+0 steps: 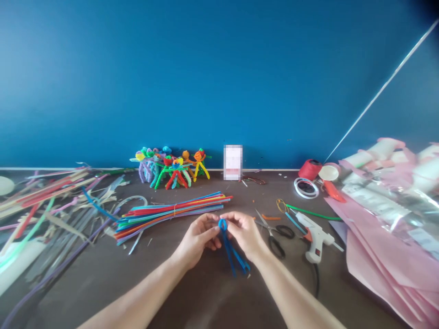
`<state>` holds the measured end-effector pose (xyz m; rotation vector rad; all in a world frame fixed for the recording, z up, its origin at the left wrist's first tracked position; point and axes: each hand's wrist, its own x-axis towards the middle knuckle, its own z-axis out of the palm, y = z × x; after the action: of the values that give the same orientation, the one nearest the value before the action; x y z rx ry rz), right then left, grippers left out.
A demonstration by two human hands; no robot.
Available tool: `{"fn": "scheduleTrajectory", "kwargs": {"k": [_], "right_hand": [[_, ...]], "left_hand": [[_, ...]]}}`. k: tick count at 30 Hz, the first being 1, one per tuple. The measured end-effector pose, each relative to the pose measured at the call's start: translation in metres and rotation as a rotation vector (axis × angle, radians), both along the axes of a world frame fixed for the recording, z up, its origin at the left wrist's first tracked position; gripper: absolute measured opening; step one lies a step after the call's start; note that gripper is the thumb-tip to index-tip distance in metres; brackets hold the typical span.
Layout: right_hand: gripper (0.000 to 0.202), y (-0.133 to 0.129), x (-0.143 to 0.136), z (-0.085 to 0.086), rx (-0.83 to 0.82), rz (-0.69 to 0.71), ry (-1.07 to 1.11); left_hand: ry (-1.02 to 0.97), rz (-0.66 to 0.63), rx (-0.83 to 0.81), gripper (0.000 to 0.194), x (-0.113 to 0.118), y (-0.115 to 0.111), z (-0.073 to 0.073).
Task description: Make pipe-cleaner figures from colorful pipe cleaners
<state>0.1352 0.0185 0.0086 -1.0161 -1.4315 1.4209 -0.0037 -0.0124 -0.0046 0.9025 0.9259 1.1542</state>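
Both hands meet at the middle of the table around a blue pipe cleaner [227, 246] bent into a small loop at the top, with its legs hanging down toward me. My left hand [202, 235] pinches the loop from the left. From the right, my right hand [245, 230] grips it with thumb and fingers. Just behind the left hand lies a bundle of coloured pipe cleaners [168, 212], tied near its middle. Black-handled scissors [274, 233] rest open beside the right hand.
Several pipe-cleaner figures [176, 171] stand by the blue wall. At right are a white glue gun [318, 237], a red thread spool [309, 169], a tape roll [306, 188] and pink sheets [380, 269]. Loose sticks and strips [51, 192] cover the left side.
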Motion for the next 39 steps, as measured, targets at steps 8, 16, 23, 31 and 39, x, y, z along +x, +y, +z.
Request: {"fn": "scheduleTrajectory", "kwargs": {"k": [8, 16, 23, 31, 39], "right_hand": [[0.014, -0.002, -0.002, 0.000, -0.148, 0.036, 0.168], [0.018, -0.005, -0.004, 0.002, -0.080, -0.018, 0.122], [0.020, -0.009, -0.002, 0.003, -0.148, 0.085, 0.140], [0.023, -0.015, -0.007, 0.001, -0.131, 0.213, 0.124], [0.020, -0.015, -0.010, -0.006, -0.217, 0.291, 0.224]], "left_hand": [[-0.063, 0.006, -0.010, 0.025, 0.002, 0.001, 0.005], [-0.145, -0.075, -0.121, 0.023, -0.002, 0.003, 0.004], [-0.330, 0.036, -0.161, 0.021, -0.006, 0.005, 0.000], [-0.451, 0.001, -0.126, 0.017, -0.011, 0.004, 0.003], [-0.533, -0.077, -0.166, 0.017, -0.014, 0.005, 0.004]]}}
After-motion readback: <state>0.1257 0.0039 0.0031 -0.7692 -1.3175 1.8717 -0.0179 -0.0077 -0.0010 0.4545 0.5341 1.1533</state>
